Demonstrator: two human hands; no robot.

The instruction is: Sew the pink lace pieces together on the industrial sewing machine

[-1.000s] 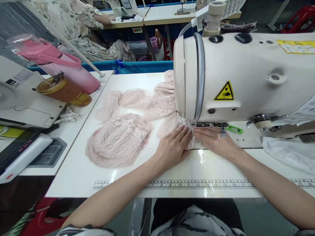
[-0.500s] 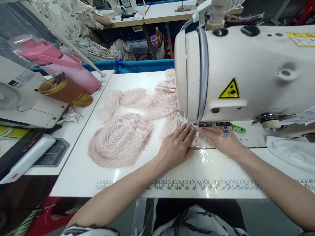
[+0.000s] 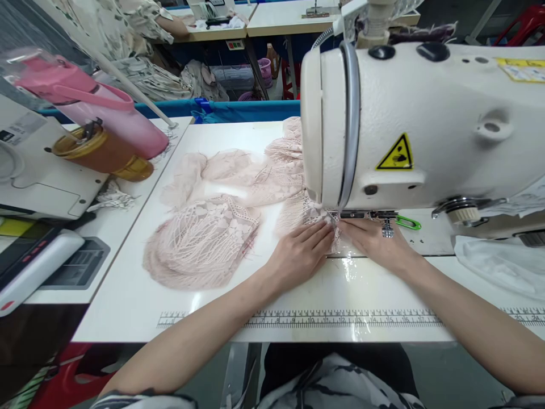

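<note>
My left hand (image 3: 303,254) lies flat, fingers stretched out and held together, on a piece of pale pink lace fabric (image 3: 293,215) under the sewing machine's head. My right hand (image 3: 374,241) rests beside the needle area, its fingers extended to the left against the same lace; the presser parts hide some of them. The white sewing machine (image 3: 426,125) stands over both hands, covering part of the lace. To the left, a folded stack of fringed pink lace pieces (image 3: 204,241) lies on the white table (image 3: 128,318).
More sheer pink fabric (image 3: 232,167) trails behind the stack. A pink bottle (image 3: 114,116) and an amber cup (image 3: 102,150) stand at the left. A green clip-like tool (image 3: 407,222) lies on the machine bed. White cloth (image 3: 498,264) is at the right. Another person's arm (image 3: 172,25) shows at the back.
The view has shifted slightly, moving the scene a little left. My left hand lies a bit flatter on the lace. Both hands stay by the needle, and the stack looks unmoved.
</note>
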